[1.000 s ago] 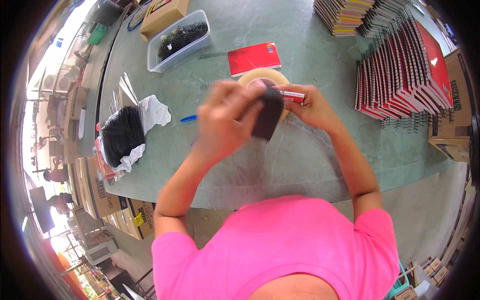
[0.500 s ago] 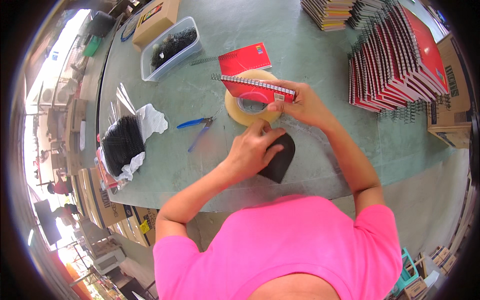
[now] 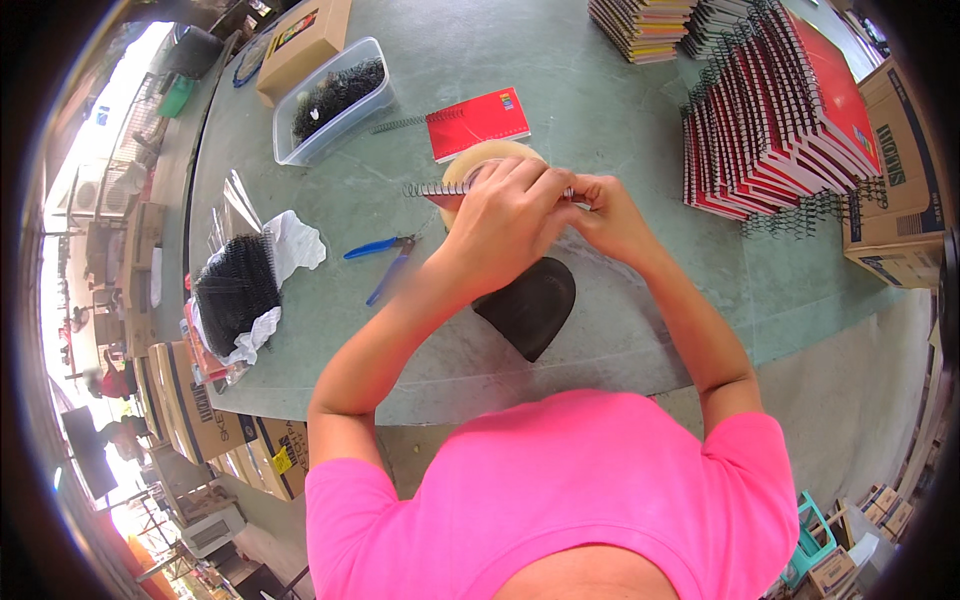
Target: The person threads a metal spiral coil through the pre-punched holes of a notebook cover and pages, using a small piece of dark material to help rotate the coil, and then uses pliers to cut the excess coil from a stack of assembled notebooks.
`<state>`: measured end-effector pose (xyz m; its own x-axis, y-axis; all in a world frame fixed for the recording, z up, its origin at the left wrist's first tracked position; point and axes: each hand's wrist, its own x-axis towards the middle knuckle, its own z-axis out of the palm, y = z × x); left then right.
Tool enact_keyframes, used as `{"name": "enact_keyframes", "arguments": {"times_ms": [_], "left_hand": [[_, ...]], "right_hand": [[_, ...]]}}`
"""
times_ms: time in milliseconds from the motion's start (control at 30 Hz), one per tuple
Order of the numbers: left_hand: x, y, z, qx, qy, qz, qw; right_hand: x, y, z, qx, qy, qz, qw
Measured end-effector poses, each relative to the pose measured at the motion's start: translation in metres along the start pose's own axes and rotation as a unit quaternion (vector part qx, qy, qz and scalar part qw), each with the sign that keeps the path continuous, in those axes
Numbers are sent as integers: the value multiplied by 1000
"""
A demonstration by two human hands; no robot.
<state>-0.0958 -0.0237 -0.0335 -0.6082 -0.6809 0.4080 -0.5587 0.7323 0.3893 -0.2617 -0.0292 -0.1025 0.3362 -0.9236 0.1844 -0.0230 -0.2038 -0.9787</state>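
well, a scuffed green table [image 3: 630, 350] sits under the held notebook [image 3: 447, 200], cartons [image 3: 195, 410] alongside.

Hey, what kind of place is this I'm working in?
It looks like a bindery or notebook workshop, though I can't be certain: a pile of spiral notebooks on a big green table, a clear tub of black coils, and cardboard boxes around.

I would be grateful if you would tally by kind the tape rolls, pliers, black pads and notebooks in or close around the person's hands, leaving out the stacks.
Tape roll: 1
Pliers: 1
Black pad: 1
Notebooks: 2 (one between the left hand and right hand, one lying flat)
Total: 5
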Motion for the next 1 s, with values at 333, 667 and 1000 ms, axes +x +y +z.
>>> {"name": "enact_keyframes", "arguments": {"times_ms": [333,667,1000], "left_hand": [[8,-5,2,-78,-19,20,997],[2,-6,10,-21,46,23,998],[-35,-23,-40,28,-22,-247,968]], "right_hand": [[-3,8,-1,-77,38,-29,996],[-5,-9,12,-209,59,-31,976],[-12,-4,1,-155,167,-47,973]]}}
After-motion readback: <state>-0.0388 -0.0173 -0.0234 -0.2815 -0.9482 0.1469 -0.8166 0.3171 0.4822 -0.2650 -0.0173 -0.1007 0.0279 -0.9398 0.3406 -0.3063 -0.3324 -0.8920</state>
